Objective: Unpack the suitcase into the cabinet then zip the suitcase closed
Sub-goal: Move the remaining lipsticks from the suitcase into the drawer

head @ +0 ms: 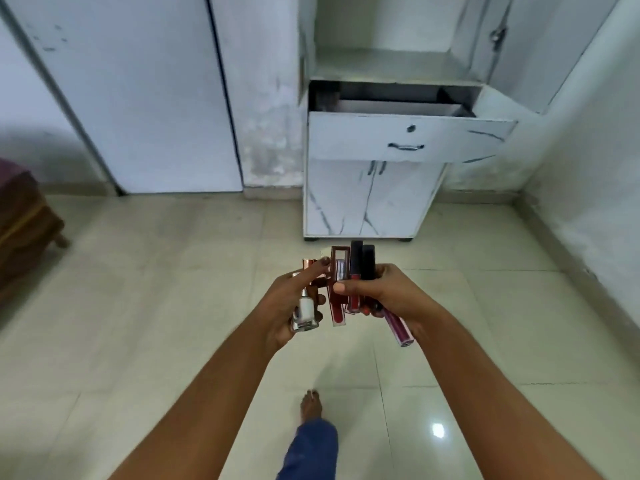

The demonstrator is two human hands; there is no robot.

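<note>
Now both hands are held out over the tiled floor (173, 289), each wrapped around cosmetics. The left hand (294, 306) curls its fingers around a white nail polish bottle (306, 311) with a silvery base, and its thumb reaches up across a rose-gold cap (310, 268) of another small item held in the same grasp. The right hand (384, 292) is clamped on a bunch of lip gloss tubes (356, 275): their dark and reddish caps stick up above the fingers, red-filled ends show below the thumb, and one purple tube (398, 329) slants out under the palm. The two bundles touch or nearly touch between the hands; I cannot tell which.

Ahead stands the white marble-patterned cabinet (370, 202), set against the wall in the corner. Its drawer (408, 140) is pulled out, showing a dark interior, with a metal handle and a small lock on its front. Two closed doors sit below the drawer, and an open shelf lies above it. The suitcase is out of view.

A white door (138, 98) fills the wall to the left of the cabinet. A brown piece of furniture (24, 220) shows at the left edge. Below the arms, a bare foot (311, 405) and a blue trouser leg are on the tiles.
</note>
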